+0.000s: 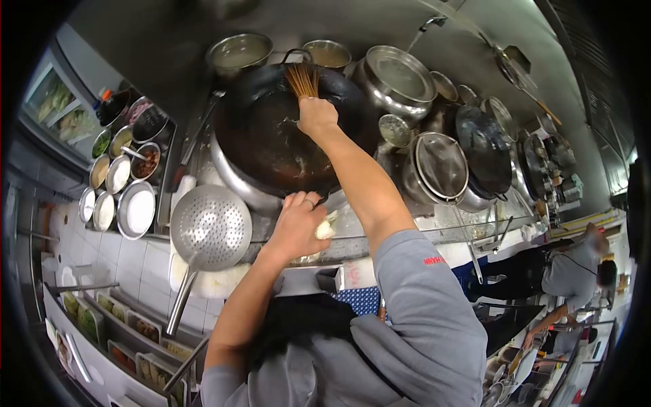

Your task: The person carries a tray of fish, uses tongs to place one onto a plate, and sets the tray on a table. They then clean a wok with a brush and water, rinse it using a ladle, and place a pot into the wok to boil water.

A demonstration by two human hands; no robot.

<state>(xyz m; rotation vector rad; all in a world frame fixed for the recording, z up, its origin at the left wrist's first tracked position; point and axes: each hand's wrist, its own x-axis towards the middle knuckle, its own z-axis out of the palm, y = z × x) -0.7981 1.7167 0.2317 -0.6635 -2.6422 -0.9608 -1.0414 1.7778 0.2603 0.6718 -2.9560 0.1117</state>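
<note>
My right hand [317, 117] is closed around a bamboo wok brush [302, 80], its bristles against the far inner wall of a large dark wok [264, 129]. A little murky liquid and some pale streaks show in the wok's bottom. At the wok's near edge, my left hand [296, 227] is closed with a bunched white cloth [326, 227] under its palm. Its fingertips reach the rim, where a handle is mostly hidden. Left of the wok lies a perforated strainer ladle [211, 227], its handle toward me.
Metal bowls of seasonings [135, 209] stand on the left. Behind the wok are a bowl of liquid [239, 53] and a large pot [399, 73]. A mesh strainer [441, 165] and a second wok [483, 146] sit to the right. Another person [566, 271] is at far right.
</note>
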